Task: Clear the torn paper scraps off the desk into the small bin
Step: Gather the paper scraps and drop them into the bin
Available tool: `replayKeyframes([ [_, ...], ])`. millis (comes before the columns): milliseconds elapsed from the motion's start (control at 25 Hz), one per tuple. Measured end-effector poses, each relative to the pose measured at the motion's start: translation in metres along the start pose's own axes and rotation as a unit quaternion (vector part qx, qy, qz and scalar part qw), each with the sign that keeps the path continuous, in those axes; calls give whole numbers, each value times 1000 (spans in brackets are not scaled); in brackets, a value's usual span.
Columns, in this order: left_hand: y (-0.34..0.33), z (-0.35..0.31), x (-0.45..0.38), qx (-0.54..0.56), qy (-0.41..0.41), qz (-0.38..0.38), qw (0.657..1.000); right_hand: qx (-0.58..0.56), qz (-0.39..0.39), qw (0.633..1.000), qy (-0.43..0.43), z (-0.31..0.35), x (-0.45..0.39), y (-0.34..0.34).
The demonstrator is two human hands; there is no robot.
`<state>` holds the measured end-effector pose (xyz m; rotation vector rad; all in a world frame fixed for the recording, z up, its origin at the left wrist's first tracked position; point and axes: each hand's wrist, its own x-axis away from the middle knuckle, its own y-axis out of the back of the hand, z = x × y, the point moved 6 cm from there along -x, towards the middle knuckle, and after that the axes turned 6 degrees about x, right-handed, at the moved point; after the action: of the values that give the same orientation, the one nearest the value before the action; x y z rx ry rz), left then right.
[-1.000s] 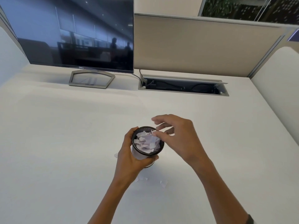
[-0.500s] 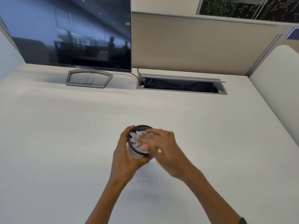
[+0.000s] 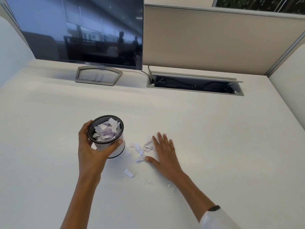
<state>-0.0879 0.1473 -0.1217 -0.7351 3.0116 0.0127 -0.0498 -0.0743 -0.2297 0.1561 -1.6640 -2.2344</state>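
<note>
your left hand [image 3: 91, 152] wraps around the small bin [image 3: 107, 136], which is tilted and part full of paper. your right hand [image 3: 162, 152] lies flat and spread wide on the desk [image 3: 214, 129], touching the scraps [image 3: 141, 150] just right of the bin.

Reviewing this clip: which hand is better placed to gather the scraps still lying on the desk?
Right. The right hand lies flat and open on the desk, touching the loose scraps. The left hand is wrapped around the small bin, holding it beside the pile.
</note>
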Motion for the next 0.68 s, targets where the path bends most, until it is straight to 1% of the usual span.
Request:
replayKeyframes([
  [80, -6, 1, 3, 1, 3, 11, 1000, 39, -23, 998, 44, 21, -3, 1],
  [200, -16, 3, 7, -1, 1, 31, 1000, 55, -16, 994, 94, 36, 3, 5],
  [320, -26, 5, 12, -2, 4, 52, 999, 32, -56, 994, 85, 30, 13, 22],
  [400, -30, 6, 15, -7, 6, 65, 998, 35, -63, 996, 48, 16, 17, 33],
  [440, -32, 7, 16, -8, 8, 72, 997, 9, -63, 998, 22, 7, 19, 37],
  [520, -37, 8, 18, -11, 12, 87, 996, -104, -67, 990, -61, -13, 21, 53],
  [560, -40, 8, 19, -15, 11, 95, 995, -173, -78, 976, -106, -22, 22, 64],
  [600, -42, 9, 20, -21, 9, 103, 994, -233, -100, 958, -133, -28, 22, 80],
  [680, -49, 11, 24, -30, 8, 120, 992, -320, -149, 926, -134, -28, 22, 114],
])
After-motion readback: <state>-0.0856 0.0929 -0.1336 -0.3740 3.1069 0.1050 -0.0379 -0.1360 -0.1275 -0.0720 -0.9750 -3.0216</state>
